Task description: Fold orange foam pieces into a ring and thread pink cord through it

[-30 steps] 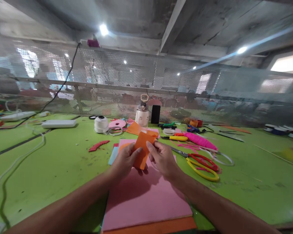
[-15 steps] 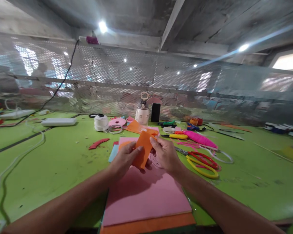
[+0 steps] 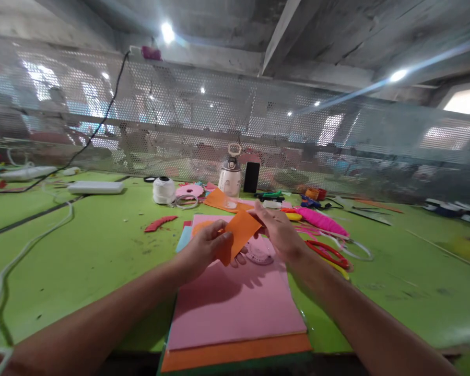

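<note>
A small four-sided orange piece of felt (image 3: 239,233) is pinched in my left hand (image 3: 203,248), thumb on top and fingers underneath. It is tilted above a stack of sheets with a large pink sheet (image 3: 238,313) on top. At the piece's right corner is my right hand (image 3: 279,230), its thumb raised off the surface and its other fingers partly hidden behind. Below the hands, a clear round-edged template (image 3: 260,254) rests on the pink sheet. An orange round shape (image 3: 199,227) shows beside my left hand.
Scissors with red and yellow handles (image 3: 329,254) lie right of my right forearm, near pink yarn (image 3: 323,222). Behind the stack stand a white thread spool (image 3: 164,191), a bottle (image 3: 230,177) and a phone (image 3: 251,177). A red scrap (image 3: 160,223) and white cable (image 3: 31,245) lie left.
My right thumb has lifted off the orange felt, and that hand has opened and moved slightly right. The piece has turned clockwise, its upper corner now pointing right.
</note>
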The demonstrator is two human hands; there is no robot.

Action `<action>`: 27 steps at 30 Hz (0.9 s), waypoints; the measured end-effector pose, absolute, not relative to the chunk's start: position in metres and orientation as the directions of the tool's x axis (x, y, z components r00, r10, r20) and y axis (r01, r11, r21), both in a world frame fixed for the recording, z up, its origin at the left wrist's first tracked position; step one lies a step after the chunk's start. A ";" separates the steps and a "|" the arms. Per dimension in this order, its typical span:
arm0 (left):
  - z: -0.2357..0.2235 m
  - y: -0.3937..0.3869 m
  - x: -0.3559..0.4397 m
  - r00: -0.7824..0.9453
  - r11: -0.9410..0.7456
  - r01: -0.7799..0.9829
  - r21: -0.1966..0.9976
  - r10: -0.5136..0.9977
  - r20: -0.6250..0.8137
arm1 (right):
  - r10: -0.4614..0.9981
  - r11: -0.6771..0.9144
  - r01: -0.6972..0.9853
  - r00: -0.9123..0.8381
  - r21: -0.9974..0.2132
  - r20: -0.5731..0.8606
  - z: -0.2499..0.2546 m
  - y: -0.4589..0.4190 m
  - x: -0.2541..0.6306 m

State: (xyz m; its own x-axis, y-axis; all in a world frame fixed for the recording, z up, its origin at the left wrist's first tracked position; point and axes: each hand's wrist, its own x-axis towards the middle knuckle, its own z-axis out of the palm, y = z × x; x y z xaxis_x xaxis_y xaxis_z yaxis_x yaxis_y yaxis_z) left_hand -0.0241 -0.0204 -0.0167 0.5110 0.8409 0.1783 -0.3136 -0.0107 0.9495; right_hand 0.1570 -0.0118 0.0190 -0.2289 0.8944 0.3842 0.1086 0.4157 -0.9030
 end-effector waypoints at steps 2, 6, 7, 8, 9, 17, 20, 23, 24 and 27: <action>-0.015 -0.022 -0.023 0.499 -0.019 -0.300 0.954 0.849 0.174 | 0.876 0.451 0.195 -0.286 -0.871 0.390 0.020 -0.011 0.159; -0.012 -0.022 -0.023 0.467 -0.038 -0.285 0.958 0.867 0.173 | 0.866 0.482 0.334 -0.325 -0.810 0.381 0.023 -0.012 0.161; -0.011 -0.021 -0.023 0.463 -0.041 -0.283 0.958 0.869 0.174 | 0.872 0.471 0.344 -0.319 -0.812 0.371 0.023 -0.013 0.161; -0.010 -0.021 -0.024 0.459 -0.042 -0.280 0.959 0.871 0.173 | 0.878 0.460 0.346 -0.316 -0.818 0.360 0.024 -0.013 0.161; -0.010 -0.021 -0.026 0.453 -0.043 -0.277 0.960 0.875 0.169 | 0.882 0.451 0.341 -0.313 -0.824 0.353 0.024 -0.014 0.161; -0.006 -0.016 -0.033 0.432 -0.060 -0.204 0.977 0.890 0.145 | 0.894 0.435 0.325 -0.269 -0.840 0.359 0.021 -0.014 0.158; -0.005 -0.015 -0.034 0.446 -0.071 -0.173 0.982 0.884 0.142 | 0.896 0.419 0.263 -0.275 -0.869 0.349 0.022 -0.013 0.158; -0.003 -0.015 -0.036 0.482 -0.042 -0.156 0.987 0.869 0.113 | 0.909 0.380 0.226 -0.269 -0.897 0.317 0.021 -0.013 0.158; -0.001 -0.015 -0.037 0.486 -0.022 -0.163 0.986 0.868 0.100 | 0.916 0.368 0.224 -0.256 -0.902 0.310 0.020 -0.013 0.157; 0.001 -0.012 -0.041 0.455 0.055 -0.276 0.960 0.887 0.080 | 0.941 0.328 0.176 -0.150 -0.928 0.304 0.015 -0.010 0.156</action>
